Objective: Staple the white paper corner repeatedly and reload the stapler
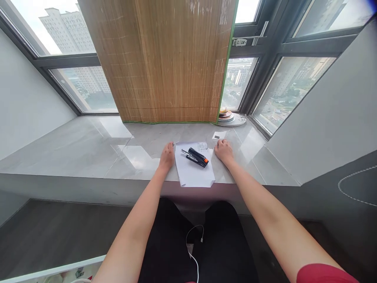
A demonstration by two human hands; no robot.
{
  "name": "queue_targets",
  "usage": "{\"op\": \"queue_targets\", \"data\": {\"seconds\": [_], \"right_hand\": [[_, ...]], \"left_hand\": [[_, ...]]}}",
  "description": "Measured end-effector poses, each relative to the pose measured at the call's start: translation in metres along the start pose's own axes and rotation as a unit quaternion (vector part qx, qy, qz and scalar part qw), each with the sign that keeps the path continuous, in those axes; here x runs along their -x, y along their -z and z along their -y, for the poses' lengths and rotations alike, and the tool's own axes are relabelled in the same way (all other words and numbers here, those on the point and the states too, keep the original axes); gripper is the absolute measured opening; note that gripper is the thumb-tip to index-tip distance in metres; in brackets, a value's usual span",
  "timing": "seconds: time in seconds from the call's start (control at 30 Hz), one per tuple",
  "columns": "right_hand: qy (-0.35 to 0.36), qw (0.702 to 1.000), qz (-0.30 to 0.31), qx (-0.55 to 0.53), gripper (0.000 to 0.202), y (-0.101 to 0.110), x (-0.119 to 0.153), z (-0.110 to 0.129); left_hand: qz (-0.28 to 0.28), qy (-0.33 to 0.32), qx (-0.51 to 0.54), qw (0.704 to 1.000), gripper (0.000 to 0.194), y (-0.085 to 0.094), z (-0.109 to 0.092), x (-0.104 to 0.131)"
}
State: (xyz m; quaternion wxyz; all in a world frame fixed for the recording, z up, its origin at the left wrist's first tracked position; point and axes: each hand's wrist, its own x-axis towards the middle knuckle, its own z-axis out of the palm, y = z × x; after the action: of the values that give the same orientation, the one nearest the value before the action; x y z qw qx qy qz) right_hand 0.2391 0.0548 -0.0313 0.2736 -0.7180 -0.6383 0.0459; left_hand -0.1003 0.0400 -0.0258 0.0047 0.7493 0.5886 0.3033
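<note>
A black stapler [198,156] with an orange part lies on white paper sheets [194,175], its body spread apart and a metal strip showing at the left end. My left hand [167,156] rests at the paper's left edge, fingers curled together, with a small dark spot at the fingertips too tiny to name. Right of the paper, my right hand [224,150] rests on the sill with bent fingers; whether anything is inside is hidden. Just beyond it lies a small white card [219,135] with a dark mark. Near the paper's top is a small printed patch [202,146].
The grey tiled sill [85,157] runs under a bamboo blind [173,63]. Stacked plates [231,119] stand by the window corner. A white cable [194,259] hangs over my lap, and a white-edged container [59,273] is at lower left.
</note>
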Motion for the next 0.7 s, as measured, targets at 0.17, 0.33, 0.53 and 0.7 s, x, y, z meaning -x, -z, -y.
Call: {"op": "queue_targets", "data": {"seconds": [0.17,0.33,0.53,0.7], "right_hand": [[0.056,0.963,0.008,-0.264,0.034,-0.001,0.035,0.028],[0.263,0.932,0.07,-0.241,0.04,-0.009,0.065,0.047],[0.25,0.94,0.068,-0.223,0.032,-0.012,0.066,0.047],[0.246,0.942,0.066,-0.218,0.032,-0.012,0.067,0.047]], "left_hand": [[0.007,-0.008,0.026,1.0,0.038,0.006,-0.013,0.017],[0.032,-0.013,0.056,0.998,0.031,0.008,-0.012,0.016],[0.012,-0.042,0.063,0.997,0.025,0.011,-0.013,0.014],[0.048,-0.105,0.026,0.993,0.017,0.009,-0.023,0.008]]}}
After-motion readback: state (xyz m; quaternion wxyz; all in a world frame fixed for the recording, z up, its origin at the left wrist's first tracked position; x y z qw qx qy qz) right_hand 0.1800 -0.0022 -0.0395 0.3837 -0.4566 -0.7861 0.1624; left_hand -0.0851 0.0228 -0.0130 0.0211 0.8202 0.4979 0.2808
